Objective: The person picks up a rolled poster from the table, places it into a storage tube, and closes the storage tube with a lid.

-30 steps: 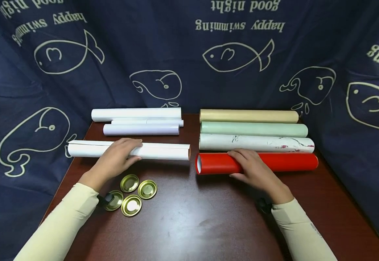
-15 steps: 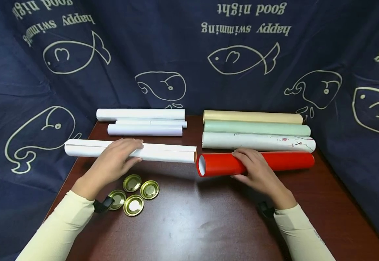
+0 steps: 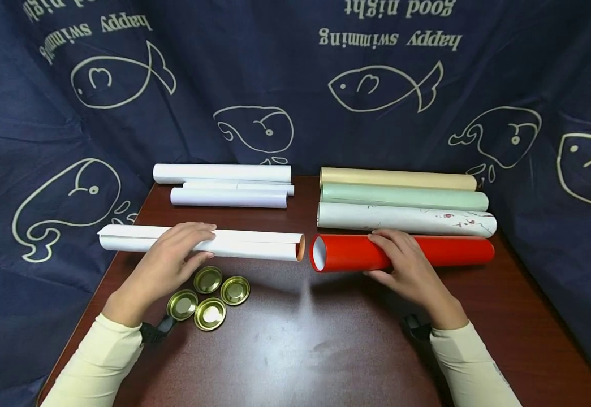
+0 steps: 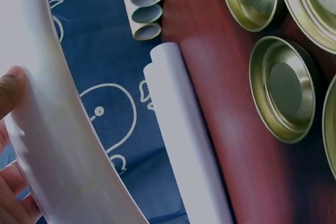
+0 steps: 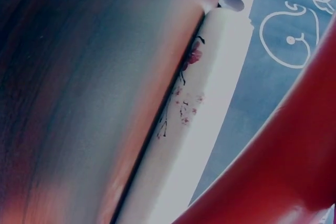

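My left hand (image 3: 170, 254) grips a roll of white paper (image 3: 254, 243) from above near its middle, thumb on the near side. Its right end gapes, showing a brownish inside. In the left wrist view this white roll fills the left side, with the thumb (image 4: 11, 90) pressed on it. Around a thick red roll (image 3: 448, 250) curl the fingers of my right hand (image 3: 409, 268), left of its middle. The red roll's hollow left end faces the white roll's open end, a small gap between them. Only a red band of it shows in the right wrist view.
Several shallow gold metal lids (image 3: 210, 314) lie near my left wrist. Behind are white rolls (image 3: 229, 197) at left; beige (image 3: 397, 177), green (image 3: 402, 196) and flower-patterned (image 3: 407, 219) rolls at right. A dark blue fish-print cloth (image 3: 305, 135) hangs behind the brown table (image 3: 295, 362).
My left hand has brought the white roll slightly towards me, closer to the gold lids. The red roll stays in my right hand with little movement. The head view has shifted a bit.
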`<action>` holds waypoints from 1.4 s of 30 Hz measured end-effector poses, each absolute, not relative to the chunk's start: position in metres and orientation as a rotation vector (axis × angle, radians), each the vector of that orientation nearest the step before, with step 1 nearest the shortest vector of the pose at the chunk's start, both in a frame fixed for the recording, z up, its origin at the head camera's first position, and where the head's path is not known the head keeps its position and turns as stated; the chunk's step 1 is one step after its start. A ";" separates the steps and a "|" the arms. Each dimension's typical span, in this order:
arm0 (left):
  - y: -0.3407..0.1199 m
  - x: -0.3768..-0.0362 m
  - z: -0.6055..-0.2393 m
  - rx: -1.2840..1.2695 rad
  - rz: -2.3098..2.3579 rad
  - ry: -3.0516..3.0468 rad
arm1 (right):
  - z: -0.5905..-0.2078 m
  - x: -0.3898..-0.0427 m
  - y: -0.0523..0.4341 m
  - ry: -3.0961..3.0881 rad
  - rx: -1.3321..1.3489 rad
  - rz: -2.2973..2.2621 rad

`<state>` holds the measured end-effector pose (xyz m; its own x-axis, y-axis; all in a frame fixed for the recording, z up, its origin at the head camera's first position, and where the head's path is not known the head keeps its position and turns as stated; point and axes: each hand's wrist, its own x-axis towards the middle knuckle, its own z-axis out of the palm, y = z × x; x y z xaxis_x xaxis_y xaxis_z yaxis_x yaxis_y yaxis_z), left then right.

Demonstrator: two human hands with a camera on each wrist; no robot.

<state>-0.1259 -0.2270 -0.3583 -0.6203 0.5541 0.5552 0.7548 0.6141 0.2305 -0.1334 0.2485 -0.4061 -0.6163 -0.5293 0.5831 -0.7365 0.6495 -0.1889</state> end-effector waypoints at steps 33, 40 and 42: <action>-0.216 -0.119 -0.363 -1.096 -0.578 -2.311 | -0.410 -0.126 0.242 -2.363 0.959 0.618; -0.210 -0.122 -0.364 -1.161 -0.544 -2.284 | -0.410 -0.128 0.240 -2.354 0.983 0.615; -0.208 -0.123 -0.363 -1.169 -0.532 -2.274 | -0.410 -0.128 0.240 -2.357 0.987 0.611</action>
